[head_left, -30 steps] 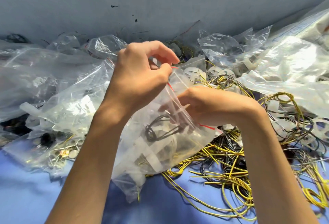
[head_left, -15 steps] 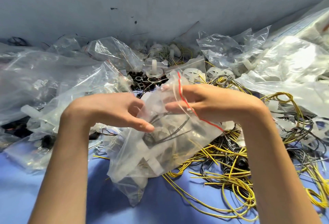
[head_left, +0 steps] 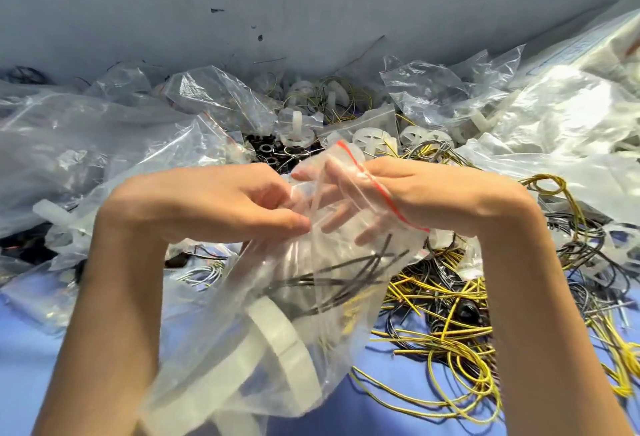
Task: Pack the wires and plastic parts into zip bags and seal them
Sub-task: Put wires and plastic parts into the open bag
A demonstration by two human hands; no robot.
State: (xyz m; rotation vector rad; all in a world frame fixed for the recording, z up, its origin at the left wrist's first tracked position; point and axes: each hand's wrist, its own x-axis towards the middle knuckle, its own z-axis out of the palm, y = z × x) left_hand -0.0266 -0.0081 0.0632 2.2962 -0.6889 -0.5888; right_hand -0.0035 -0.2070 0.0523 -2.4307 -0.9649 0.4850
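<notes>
A clear zip bag point(head_left: 277, 314) with a red seal strip hangs between my hands at the centre. Inside it lie black wires point(head_left: 346, 273) and white plastic parts point(head_left: 280, 342). My left hand point(head_left: 214, 203) pinches the bag's left mouth edge between thumb and fingers. My right hand point(head_left: 398, 193) has its fingers inside the bag's mouth, with the red strip lying across its back. Loose yellow and black wires point(head_left: 446, 314) are tangled on the blue table to the right.
Filled and empty clear bags point(head_left: 86, 158) are heaped at the left and back right. White plastic wheels point(head_left: 298, 130) and black rings point(head_left: 266, 150) sit behind my hands. A grey wall point(head_left: 311, 2) closes the back. Blue table surface point(head_left: 27, 366) shows at the lower left.
My left hand dropped from above the bag to its left mouth edge. The bag swung nearer and lower, and my right hand's fingers now reach inside its mouth.
</notes>
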